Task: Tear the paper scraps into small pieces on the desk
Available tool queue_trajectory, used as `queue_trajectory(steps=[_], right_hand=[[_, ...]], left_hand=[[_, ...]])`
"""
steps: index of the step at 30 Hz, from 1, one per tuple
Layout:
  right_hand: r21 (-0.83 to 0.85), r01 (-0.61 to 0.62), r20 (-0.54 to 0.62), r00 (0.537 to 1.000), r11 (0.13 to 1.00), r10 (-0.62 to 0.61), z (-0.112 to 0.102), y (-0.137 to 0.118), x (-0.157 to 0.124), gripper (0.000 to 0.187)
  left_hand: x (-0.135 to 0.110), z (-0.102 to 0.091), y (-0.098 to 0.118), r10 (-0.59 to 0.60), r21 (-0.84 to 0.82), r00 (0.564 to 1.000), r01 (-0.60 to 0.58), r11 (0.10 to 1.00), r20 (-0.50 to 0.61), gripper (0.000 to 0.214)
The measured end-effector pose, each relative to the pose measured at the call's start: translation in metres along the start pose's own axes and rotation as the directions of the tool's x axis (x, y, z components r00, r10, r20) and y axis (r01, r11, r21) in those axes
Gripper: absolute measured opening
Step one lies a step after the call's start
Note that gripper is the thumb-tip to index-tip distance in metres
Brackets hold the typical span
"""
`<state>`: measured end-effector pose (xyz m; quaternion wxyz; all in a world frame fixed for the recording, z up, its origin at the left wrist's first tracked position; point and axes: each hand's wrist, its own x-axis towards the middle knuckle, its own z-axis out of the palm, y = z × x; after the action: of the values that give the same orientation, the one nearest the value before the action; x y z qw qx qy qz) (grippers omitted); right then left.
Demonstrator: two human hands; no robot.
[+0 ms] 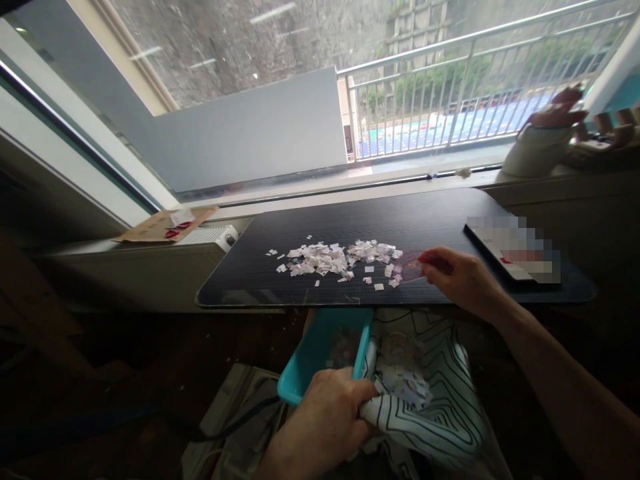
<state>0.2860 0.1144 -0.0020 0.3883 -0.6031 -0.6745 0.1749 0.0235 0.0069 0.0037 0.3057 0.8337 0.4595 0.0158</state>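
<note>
My right hand [457,277] is closed on a clear pinkish protractor [410,268] held over the dark tabletop. The protractor's curved edge meets the right side of a pile of small white paper scraps [320,259]. Below the table edge, my left hand [333,413] is closed on the gathered edge of a white cloth bag [430,420] with black lines. More paper scraps [407,373] lie in the bag's opening. A turquoise plastic basket [305,363] stands against the left hand, with something pale inside it. Whether the hand also grips the basket's rim, I cannot tell.
The black table [420,217] stands by a window with a railing [465,93] outside. A dark-edged flat box [510,250], partly blurred, lies at the table's right. Red scissors [177,230] rest on brown paper [145,228] at left. A white pot [535,150] stands on the sill.
</note>
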Motion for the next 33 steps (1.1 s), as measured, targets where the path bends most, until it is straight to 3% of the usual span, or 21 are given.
queue_trajectory(steps=[6,14,23,33], right_hand=[[-0.043,-0.002,-0.041,0.999,0.999,0.0,0.001,-0.003,0.001,0.018],[0.159,-0.008,0.053,0.999,0.987,-0.001,0.012,-0.002,0.0,0.018],[0.103,-0.051,0.011,0.999,0.993,0.05,0.005,0.002,0.0,0.018],[0.16,-0.048,0.08,0.996,0.986,0.036,0.005,-0.002,-0.003,0.018]], left_hand=[[0.001,0.0,0.0,0.001,0.0,1.0,-0.001,1.0,0.006,0.006],[0.0,0.004,-0.004,-0.011,0.02,1.0,0.012,1.0,-0.004,0.009],[0.001,0.001,-0.002,-0.017,-0.002,1.0,0.017,1.0,0.006,0.006],[0.002,0.002,0.002,0.025,0.081,0.999,-0.026,0.996,0.023,0.006]])
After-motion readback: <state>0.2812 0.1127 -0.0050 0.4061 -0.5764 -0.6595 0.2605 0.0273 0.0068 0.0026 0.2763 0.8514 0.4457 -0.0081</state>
